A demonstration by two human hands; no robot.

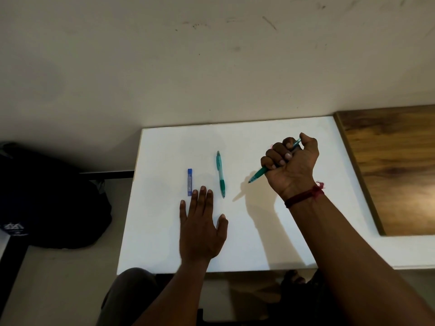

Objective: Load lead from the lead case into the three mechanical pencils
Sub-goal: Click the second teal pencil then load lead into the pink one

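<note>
Nothing is reading clearly: the lead case (189,182) is showing a pale label and the bag (54,203) a white logo, both too blurred.

Quick count, here we go: two grips in shot, the left grip (200,229) flat at lower centre, the right grip (290,163) fisted at centre right. Mechanical pencils, I make it two on show: one teal pencil (220,174) lying at the centre of the frame, and a second teal pencil (257,175) poking out of that fist; whether the fist hides another, can't tell. One blue lead case (189,182), just left of centre. One white tabletop (259,243) under the lot. One wooden panel (388,165) at the right edge, one dark bag (54,203) at the left edge, one red thread band (303,196) on the right wrist.
</note>
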